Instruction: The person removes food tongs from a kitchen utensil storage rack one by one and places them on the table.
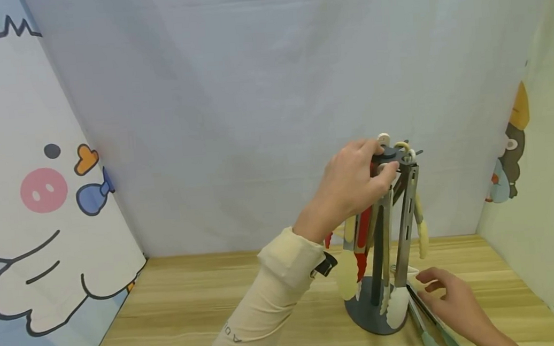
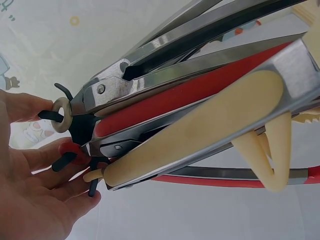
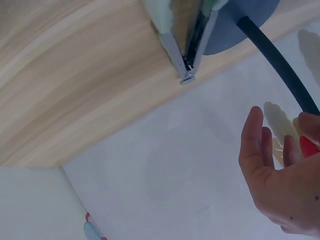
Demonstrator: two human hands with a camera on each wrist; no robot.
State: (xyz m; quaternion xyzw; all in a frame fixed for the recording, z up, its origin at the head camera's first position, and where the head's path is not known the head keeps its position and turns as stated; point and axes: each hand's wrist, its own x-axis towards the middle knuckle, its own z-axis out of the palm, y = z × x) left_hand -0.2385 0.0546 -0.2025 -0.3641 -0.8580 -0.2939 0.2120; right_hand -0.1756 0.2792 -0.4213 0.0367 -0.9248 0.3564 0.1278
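A dark stand with a round base [image 1: 364,317] stands upright on the table, with several tongs hanging from hooks at its top. My left hand [image 1: 352,181] grips the stand's top, thumb and fingers spread around it among the hooks. Steel tongs with a white head [image 1: 398,306], red tongs [image 2: 190,95] and cream-handled tongs [image 2: 200,130] hang there. On the table beside the base lie tongs with green tips [image 1: 431,342]. My right hand [image 1: 455,302], holding nothing, hovers by their hinge end with fingers loosely bent.
The wood-grain table [image 1: 195,318] runs back to a pale cloth wall [image 1: 253,115]. A panel with a cartoon animal [image 1: 28,131] borders the left side, and another printed panel [image 1: 536,219] borders the right.
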